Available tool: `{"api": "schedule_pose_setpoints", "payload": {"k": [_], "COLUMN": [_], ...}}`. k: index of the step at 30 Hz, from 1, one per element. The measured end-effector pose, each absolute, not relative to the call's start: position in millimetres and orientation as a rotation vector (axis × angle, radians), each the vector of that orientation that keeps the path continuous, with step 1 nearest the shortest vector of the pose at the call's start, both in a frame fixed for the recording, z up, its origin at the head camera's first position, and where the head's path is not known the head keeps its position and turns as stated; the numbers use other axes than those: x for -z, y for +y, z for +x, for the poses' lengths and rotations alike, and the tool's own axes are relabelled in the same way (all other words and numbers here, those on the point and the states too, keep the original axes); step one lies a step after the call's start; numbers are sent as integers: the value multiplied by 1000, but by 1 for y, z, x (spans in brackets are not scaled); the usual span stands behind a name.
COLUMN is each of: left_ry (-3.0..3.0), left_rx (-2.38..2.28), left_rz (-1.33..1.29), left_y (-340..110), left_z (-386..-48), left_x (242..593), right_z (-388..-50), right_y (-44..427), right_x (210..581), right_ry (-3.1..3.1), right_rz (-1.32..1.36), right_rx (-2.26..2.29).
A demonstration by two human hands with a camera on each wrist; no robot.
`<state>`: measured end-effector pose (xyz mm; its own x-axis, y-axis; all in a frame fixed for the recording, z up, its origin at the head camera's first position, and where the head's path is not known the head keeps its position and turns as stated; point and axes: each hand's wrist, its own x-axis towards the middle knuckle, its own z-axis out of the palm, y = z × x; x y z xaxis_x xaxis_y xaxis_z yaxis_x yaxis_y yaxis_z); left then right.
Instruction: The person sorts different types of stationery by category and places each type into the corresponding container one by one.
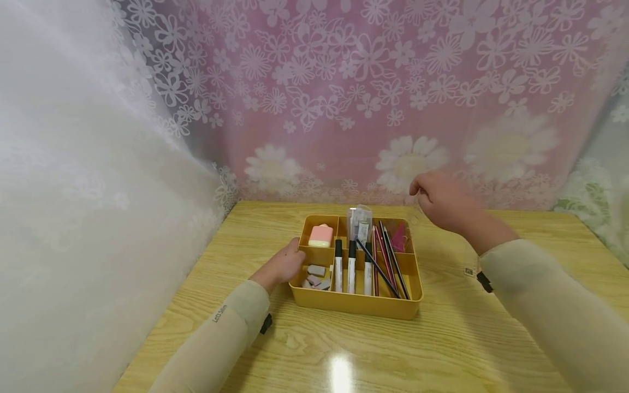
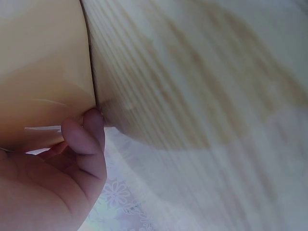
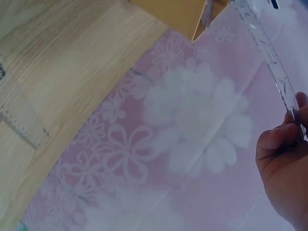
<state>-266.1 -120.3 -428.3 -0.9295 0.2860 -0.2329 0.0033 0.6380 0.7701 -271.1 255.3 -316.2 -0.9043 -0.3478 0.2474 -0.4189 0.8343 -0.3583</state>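
My left hand point(image 1: 287, 262) grips the left side of a yellow divided organizer tray point(image 1: 354, 307) on the table. In the left wrist view its fingers are curled against the tray wall point(image 2: 43, 72). Raised beyond the tray's right side, my right hand point(image 1: 444, 202) pinches one end of a clear ruler point(image 3: 269, 57), plain in the right wrist view. Inside the tray are white markers point(image 1: 351, 275) with black caps, several pencils point(image 1: 385, 256), small erasers point(image 1: 316, 270), a pink-and-cream object point(image 1: 321, 236), a clear case point(image 1: 360, 221) and a magenta piece point(image 1: 399, 237).
Another clear measuring piece point(image 3: 24, 120) with printed scale marks lies on the wooden table point(image 1: 314, 349), right of the tray. A pink floral curtain point(image 1: 344, 109) hangs along the table's back edge, and a whitish sheet point(image 1: 98, 191) hangs at the left.
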Motion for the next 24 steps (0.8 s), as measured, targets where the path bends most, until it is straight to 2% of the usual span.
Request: {"api": "schedule_pose_setpoints", "payload": {"k": [12, 24], "left_ry": [2526, 2519], "left_rx": [-1193, -1189], "left_rz": [229, 210], "left_y": [-121, -121], "left_z": [-265, -267], "left_x": [429, 430], "right_z": [-280, -281], "right_y": [218, 225], "right_x": [340, 343], "right_ry": [-2950, -2909], "right_rz": [765, 715], "right_rx": [-581, -750]}}
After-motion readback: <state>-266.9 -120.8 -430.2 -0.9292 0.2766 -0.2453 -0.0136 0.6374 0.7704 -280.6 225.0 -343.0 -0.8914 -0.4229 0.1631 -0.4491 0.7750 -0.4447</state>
